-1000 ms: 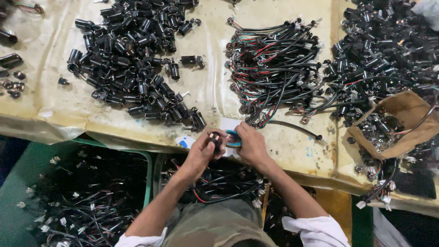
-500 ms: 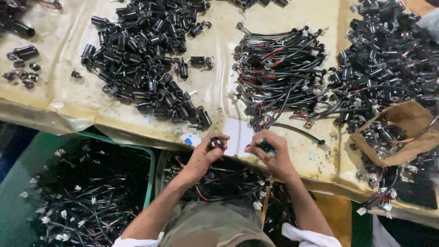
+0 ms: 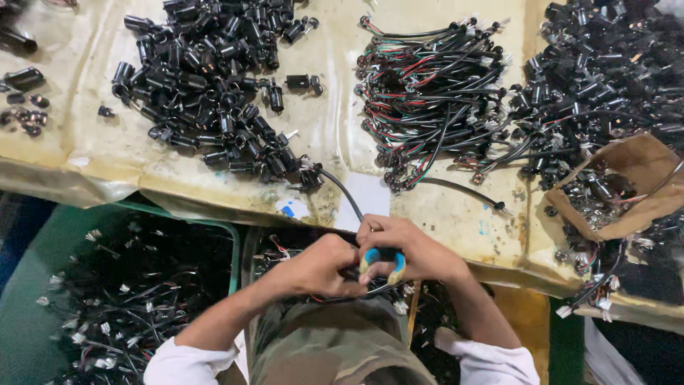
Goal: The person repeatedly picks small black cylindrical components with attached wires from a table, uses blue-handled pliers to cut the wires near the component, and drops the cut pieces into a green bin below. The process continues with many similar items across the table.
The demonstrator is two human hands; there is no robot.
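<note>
My right hand (image 3: 410,248) is closed around a pair of pliers with blue handles (image 3: 382,264), just below the table's front edge. My left hand (image 3: 320,267) is pressed against it, fingers curled on a small dark piece that I cannot make out. A black cable (image 3: 340,188) runs from between my hands up onto the table, ending at a black connector (image 3: 311,177) beside the pile of black cylindrical connectors (image 3: 206,78).
A bundle of black, red and green wired leads (image 3: 427,93) lies at centre right. More black parts (image 3: 605,64) and a torn cardboard box (image 3: 627,185) sit at the right. A green crate of finished wired pieces (image 3: 121,299) stands at lower left.
Both hands have dropped from the table's edge toward my lap and come together. A black cable with a connector now trails from them across the table.
</note>
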